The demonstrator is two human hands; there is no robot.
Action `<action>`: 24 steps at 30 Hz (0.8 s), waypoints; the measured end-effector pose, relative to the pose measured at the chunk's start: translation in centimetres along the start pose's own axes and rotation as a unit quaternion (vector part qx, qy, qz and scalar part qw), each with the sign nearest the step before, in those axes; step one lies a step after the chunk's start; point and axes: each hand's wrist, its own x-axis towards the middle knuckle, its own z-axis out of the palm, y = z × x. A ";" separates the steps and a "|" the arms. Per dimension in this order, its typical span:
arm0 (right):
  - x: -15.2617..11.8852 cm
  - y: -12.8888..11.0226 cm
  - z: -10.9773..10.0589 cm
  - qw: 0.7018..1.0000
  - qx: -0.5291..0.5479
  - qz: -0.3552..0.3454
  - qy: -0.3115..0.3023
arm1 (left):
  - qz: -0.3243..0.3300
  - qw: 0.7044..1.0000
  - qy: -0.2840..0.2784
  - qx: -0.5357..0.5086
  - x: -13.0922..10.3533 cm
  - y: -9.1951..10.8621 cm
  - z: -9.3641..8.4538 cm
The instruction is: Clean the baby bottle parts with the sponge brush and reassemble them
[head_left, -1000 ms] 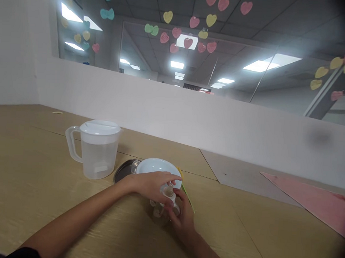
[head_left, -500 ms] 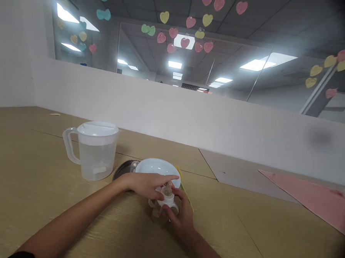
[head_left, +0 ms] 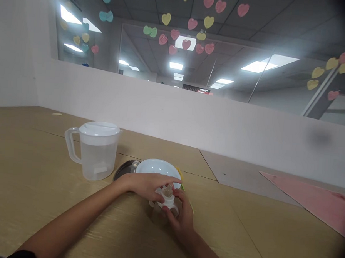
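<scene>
What looks like a baby bottle top, a white collar [head_left: 168, 201] with a clear nipple [head_left: 167, 191], is between my hands in front of the bowl. Pale side handles show below the collar, and the clear part under it is hard to make out. My left hand [head_left: 146, 185] reaches over from the left, thumb on the collar and fingers curved behind the nipple. From the right, my right hand [head_left: 183, 218] grips the collar with thumb and fingertips. Just behind stands a white bowl [head_left: 159, 166], partly covered by my left hand.
A lidded translucent pitcher [head_left: 98, 156] stands on the left. Beside the bowl lie a dark round metal dish [head_left: 122, 172] with a small clear object [head_left: 134, 166] at its edge, and a thin yellow-green stick [head_left: 179, 173]. A pink sheet [head_left: 310, 201] lies at right, before the white wall.
The view has shifted very slightly. Both hands stay around the bottle top, with only small finger movement.
</scene>
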 end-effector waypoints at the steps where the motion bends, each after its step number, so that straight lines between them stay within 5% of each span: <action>1: 0.0 -0.1 0.0 1.000 0.002 0.003 0.000 | 0.008 1.000 -0.004 -0.007 -0.1 0.0 0.0; 4: 0.1 -0.1 -0.1 1.000 -0.003 0.011 -0.005 | 0.010 1.000 -0.002 -0.008 0.0 0.3 0.1; 10: 0.0 0.3 0.0 1.000 -0.014 -0.001 -0.003 | -0.083 0.996 0.028 0.032 0.5 0.7 0.4; 18: 0.1 0.0 0.0 0.999 -0.019 -0.033 -0.004 | -0.005 1.000 -0.007 -0.008 -0.1 -0.1 0.1; 24: -0.1 0.0 0.0 1.000 -0.023 -0.005 -0.006 | -0.044 0.999 0.009 0.005 0.1 0.0 0.3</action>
